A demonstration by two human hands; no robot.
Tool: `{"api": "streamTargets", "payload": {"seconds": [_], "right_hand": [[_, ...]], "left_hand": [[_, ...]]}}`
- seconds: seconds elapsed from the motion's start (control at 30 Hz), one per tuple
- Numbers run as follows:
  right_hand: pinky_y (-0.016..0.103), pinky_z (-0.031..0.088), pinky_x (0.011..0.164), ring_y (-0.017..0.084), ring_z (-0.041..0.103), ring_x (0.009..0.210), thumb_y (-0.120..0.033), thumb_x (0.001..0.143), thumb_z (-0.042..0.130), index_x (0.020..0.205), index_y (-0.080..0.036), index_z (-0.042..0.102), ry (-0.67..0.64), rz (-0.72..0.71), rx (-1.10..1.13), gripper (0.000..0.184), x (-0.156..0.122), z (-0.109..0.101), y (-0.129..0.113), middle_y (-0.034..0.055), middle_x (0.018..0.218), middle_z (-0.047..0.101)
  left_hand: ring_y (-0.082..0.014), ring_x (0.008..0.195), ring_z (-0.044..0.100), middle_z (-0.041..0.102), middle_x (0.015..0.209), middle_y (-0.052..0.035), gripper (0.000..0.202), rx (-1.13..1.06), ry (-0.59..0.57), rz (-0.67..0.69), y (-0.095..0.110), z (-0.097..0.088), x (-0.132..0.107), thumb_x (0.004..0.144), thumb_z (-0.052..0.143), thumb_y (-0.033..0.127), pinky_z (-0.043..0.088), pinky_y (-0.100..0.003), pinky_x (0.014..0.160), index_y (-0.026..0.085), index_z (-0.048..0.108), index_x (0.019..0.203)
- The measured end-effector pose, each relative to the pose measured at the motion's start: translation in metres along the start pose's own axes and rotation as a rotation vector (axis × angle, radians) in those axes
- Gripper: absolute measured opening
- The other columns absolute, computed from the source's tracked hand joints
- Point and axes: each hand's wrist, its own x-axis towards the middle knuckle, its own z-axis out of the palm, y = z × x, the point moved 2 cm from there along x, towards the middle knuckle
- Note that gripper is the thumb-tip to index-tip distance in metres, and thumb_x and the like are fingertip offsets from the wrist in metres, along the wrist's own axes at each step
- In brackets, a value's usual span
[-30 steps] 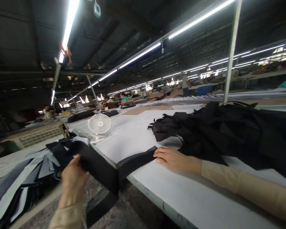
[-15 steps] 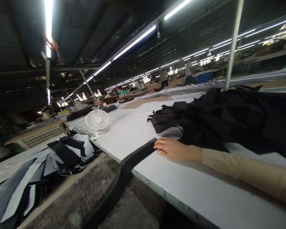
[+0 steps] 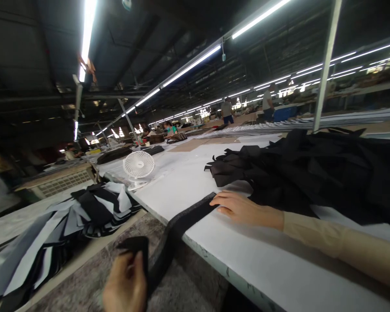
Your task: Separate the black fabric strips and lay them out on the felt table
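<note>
A thick dark strip of black fabric (image 3: 195, 212), seemingly several layers deep, lies on the white table (image 3: 266, 260) and droops over its front edge. My right hand (image 3: 243, 209) rests on the strip's far end, fingers stretched out and flat. At the lower left, my left hand (image 3: 126, 279), slightly blurred, is closed with thumb and fingers pinching a black fabric piece (image 3: 139, 247). That piece stands up beside the hanging part of the strip; whether it belongs to the strip I cannot tell. The strip's lower end is hidden.
A heap of black fabric pieces (image 3: 292, 173) covers the table's right side. A small white fan (image 3: 138, 164) stands at the left edge. Lower left lie fanned black, grey and white pieces (image 3: 61, 225). A metal post (image 3: 326, 65) rises at the right; people work far back.
My left hand has come into view at the lower left, gripping a black fabric piece. My right hand stays on the strip's end. The camera view has shifted slightly.
</note>
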Motion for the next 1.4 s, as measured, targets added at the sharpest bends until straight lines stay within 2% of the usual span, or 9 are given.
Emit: {"api": "streamTargets", "payload": {"seconds": [0.17, 0.3, 0.37, 0.47, 0.57, 0.8, 0.93, 1.1, 1.4], "right_hand": [[0.027, 0.047, 0.056, 0.016, 0.062, 0.061, -0.048, 0.094, 0.034, 0.090, -0.010, 0.064, -0.213, 0.379, 0.462, 0.048, 0.007, 0.004, -0.014, 0.0105, 0.077, 0.069], [0.021, 0.041, 0.037, 0.013, 0.057, 0.044, -0.075, 0.084, 0.014, 0.101, -0.006, 0.056, -0.385, 0.690, 0.729, 0.083, 0.005, 0.008, -0.020, 0.0115, 0.071, 0.066], [0.021, 0.043, 0.038, 0.012, 0.058, 0.048, -0.070, 0.085, 0.030, 0.108, -0.008, 0.054, -0.405, 0.647, 0.696, 0.070, 0.004, 0.004, -0.022, 0.0097, 0.077, 0.065], [0.020, 0.043, 0.044, 0.011, 0.058, 0.055, -0.037, 0.079, 0.058, 0.119, -0.013, 0.050, -0.376, 0.469, 0.512, 0.047, 0.001, -0.002, -0.021, 0.0038, 0.084, 0.061], [0.021, 0.041, 0.051, 0.011, 0.054, 0.060, -0.020, 0.072, 0.059, 0.115, -0.013, 0.055, -0.303, 0.367, 0.362, 0.044, -0.004, -0.005, -0.016, -0.0010, 0.074, 0.057], [0.021, 0.038, 0.052, 0.012, 0.055, 0.060, -0.019, 0.071, 0.058, 0.108, -0.012, 0.061, -0.230, 0.353, 0.273, 0.038, -0.021, -0.005, 0.020, -0.0013, 0.069, 0.062], [0.024, 0.043, 0.060, 0.015, 0.059, 0.066, -0.019, 0.078, 0.050, 0.099, -0.011, 0.066, -0.142, 0.336, 0.176, 0.027, -0.033, -0.017, 0.046, 0.0033, 0.075, 0.068], [0.028, 0.042, 0.078, 0.018, 0.061, 0.083, -0.011, 0.080, 0.047, 0.093, -0.012, 0.070, -0.109, 0.196, 0.070, 0.027, -0.035, -0.023, 0.045, 0.0081, 0.092, 0.069], [0.026, 0.039, 0.071, 0.015, 0.058, 0.077, -0.009, 0.082, 0.049, 0.091, -0.013, 0.067, -0.108, 0.085, -0.078, 0.020, -0.034, -0.021, 0.037, 0.0053, 0.089, 0.066]], "left_hand": [[-0.0165, 0.084, 0.062, 0.061, 0.095, -0.0071, 0.015, -0.120, -0.136, 0.398, 0.083, 0.063, -0.037, 0.090, 0.039, 0.022, 0.050, -0.026, 0.071, 0.021, 0.053, 0.085], [-0.0176, 0.086, 0.060, 0.061, 0.097, -0.0080, 0.018, -0.064, -0.269, 0.543, 0.113, 0.074, -0.050, 0.090, 0.037, 0.015, 0.051, -0.029, 0.072, 0.021, 0.054, 0.086], [-0.0190, 0.084, 0.059, 0.061, 0.094, -0.0084, 0.020, -0.045, -0.328, 0.581, 0.116, 0.073, -0.053, 0.090, 0.037, 0.016, 0.051, -0.033, 0.072, 0.021, 0.055, 0.085], [-0.0207, 0.084, 0.058, 0.061, 0.091, -0.0083, 0.017, -0.115, -0.381, 0.566, 0.118, 0.071, -0.049, 0.091, 0.042, 0.026, 0.050, -0.037, 0.075, 0.021, 0.056, 0.083], [-0.0229, 0.090, 0.057, 0.062, 0.095, -0.0083, 0.018, -0.171, -0.419, 0.476, 0.120, 0.078, -0.034, 0.089, 0.048, 0.030, 0.048, -0.039, 0.081, 0.019, 0.058, 0.098], [-0.0193, 0.087, 0.056, 0.061, 0.087, -0.0036, 0.022, -0.041, -0.727, 0.414, 0.141, 0.117, -0.013, 0.086, 0.051, 0.017, 0.045, -0.031, 0.078, 0.023, 0.069, 0.095], [-0.0177, 0.087, 0.054, 0.058, 0.088, -0.0044, 0.028, 0.054, -0.711, 0.524, 0.152, 0.129, -0.015, 0.087, 0.043, 0.012, 0.042, -0.028, 0.075, 0.021, 0.069, 0.094], [-0.0159, 0.082, 0.054, 0.056, 0.087, -0.0035, 0.029, 0.138, -0.735, 0.618, 0.156, 0.137, -0.013, 0.089, 0.040, 0.014, 0.039, -0.026, 0.069, 0.022, 0.068, 0.093], [-0.0156, 0.083, 0.054, 0.055, 0.088, -0.0029, 0.029, 0.162, -0.726, 0.642, 0.156, 0.138, -0.014, 0.090, 0.039, 0.016, 0.039, -0.026, 0.070, 0.023, 0.067, 0.092]]}}
